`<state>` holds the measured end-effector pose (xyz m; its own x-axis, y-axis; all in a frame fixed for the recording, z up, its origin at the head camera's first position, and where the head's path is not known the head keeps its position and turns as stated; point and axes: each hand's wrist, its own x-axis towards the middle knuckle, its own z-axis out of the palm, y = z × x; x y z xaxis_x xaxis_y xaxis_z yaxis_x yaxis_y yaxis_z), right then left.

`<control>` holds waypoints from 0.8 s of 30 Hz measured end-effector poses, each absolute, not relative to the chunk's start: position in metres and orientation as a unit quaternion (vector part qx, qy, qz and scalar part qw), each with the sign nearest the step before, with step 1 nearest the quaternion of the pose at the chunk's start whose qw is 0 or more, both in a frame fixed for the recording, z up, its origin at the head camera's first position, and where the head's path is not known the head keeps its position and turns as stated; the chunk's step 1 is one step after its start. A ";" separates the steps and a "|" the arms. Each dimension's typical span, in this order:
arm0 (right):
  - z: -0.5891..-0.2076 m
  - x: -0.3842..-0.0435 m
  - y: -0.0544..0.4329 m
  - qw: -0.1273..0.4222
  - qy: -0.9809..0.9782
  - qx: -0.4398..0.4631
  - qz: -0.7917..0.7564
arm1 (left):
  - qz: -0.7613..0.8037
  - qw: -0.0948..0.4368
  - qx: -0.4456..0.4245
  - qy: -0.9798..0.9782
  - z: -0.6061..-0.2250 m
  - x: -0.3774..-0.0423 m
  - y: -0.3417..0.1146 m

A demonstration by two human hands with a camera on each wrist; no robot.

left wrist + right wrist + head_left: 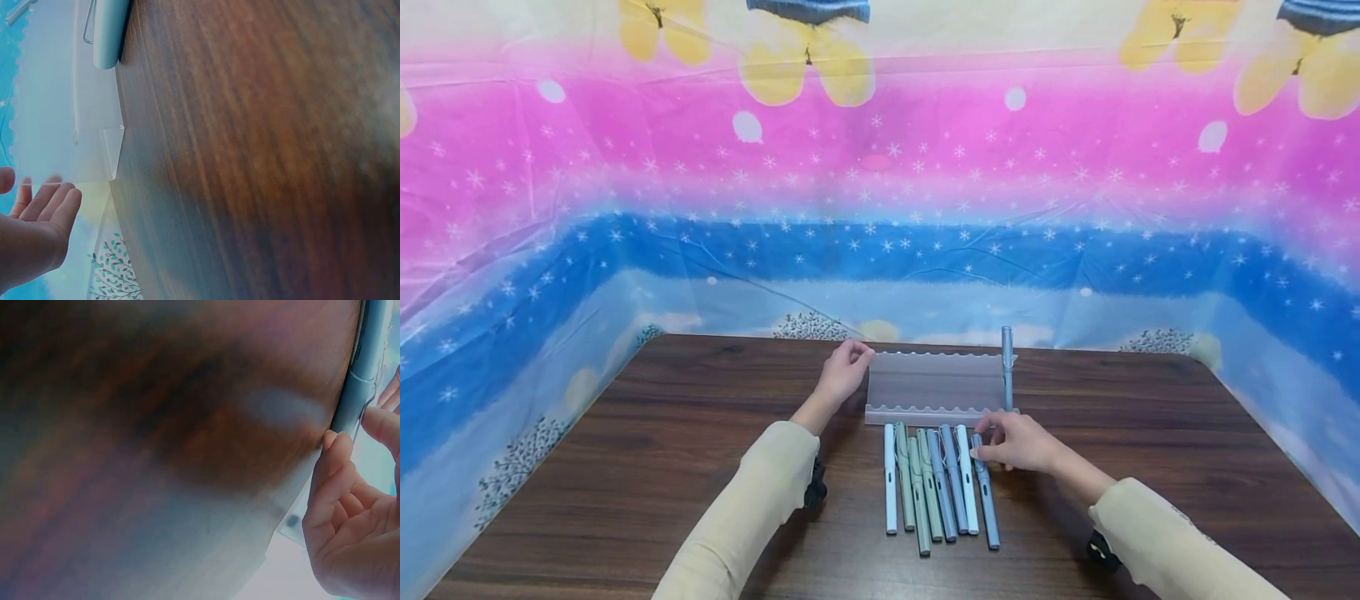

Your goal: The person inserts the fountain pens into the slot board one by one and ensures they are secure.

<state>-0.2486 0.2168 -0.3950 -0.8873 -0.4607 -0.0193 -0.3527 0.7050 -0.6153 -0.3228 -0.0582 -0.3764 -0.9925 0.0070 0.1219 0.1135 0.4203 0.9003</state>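
A clear acrylic pen rack [936, 382] with scalloped edges stands toward the back of the table. My left hand [844, 368] holds its upper left edge; in the left wrist view the fingertips and thumb of this hand [47, 228] lie at the sheet's edge. One blue-grey pen [1007, 367] stands in the rack's far right slot. In front lie several capped pens, white [891, 492], green [922, 508] and blue-grey [953, 483], side by side. My right hand [1018, 440] pinches the rightmost blue-grey pen [988, 508] near its cap end, between thumb and fingers.
The dark wood table [700, 467] reaches back to a printed cloth [880, 250] hung along the back and both sides. The rack's front ledge [910, 416] sits just behind the pens' upper ends.
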 end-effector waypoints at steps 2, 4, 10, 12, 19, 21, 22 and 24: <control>-0.395 -0.249 0.217 0.089 0.917 -0.230 -0.313 | -0.539 0.049 -0.035 -0.840 -0.377 -0.323 -0.058; -0.395 -0.249 0.217 0.090 0.915 -0.240 -0.312 | -0.541 0.049 -0.034 -0.839 -0.377 -0.323 -0.058; -0.395 -0.249 0.215 0.085 0.913 -0.253 -0.308 | -0.543 0.048 -0.031 -0.838 -0.377 -0.323 -0.059; -0.394 -0.249 0.214 0.084 0.914 -0.251 -0.307 | -0.544 0.047 -0.032 -0.837 -0.377 -0.323 -0.059; -0.392 -0.248 0.214 0.077 0.916 -0.244 -0.309 | -0.541 0.048 -0.033 -0.839 -0.377 -0.324 -0.059; -0.392 -0.248 0.214 0.081 0.915 -0.236 -0.316 | -0.540 0.048 -0.032 -0.840 -0.377 -0.324 -0.058; -0.392 -0.248 0.215 0.086 0.914 -0.231 -0.321 | -0.540 0.048 -0.030 -0.840 -0.377 -0.324 -0.058; -0.391 -0.249 0.216 0.095 0.910 -0.223 -0.335 | -0.539 0.048 -0.030 -0.840 -0.377 -0.323 -0.058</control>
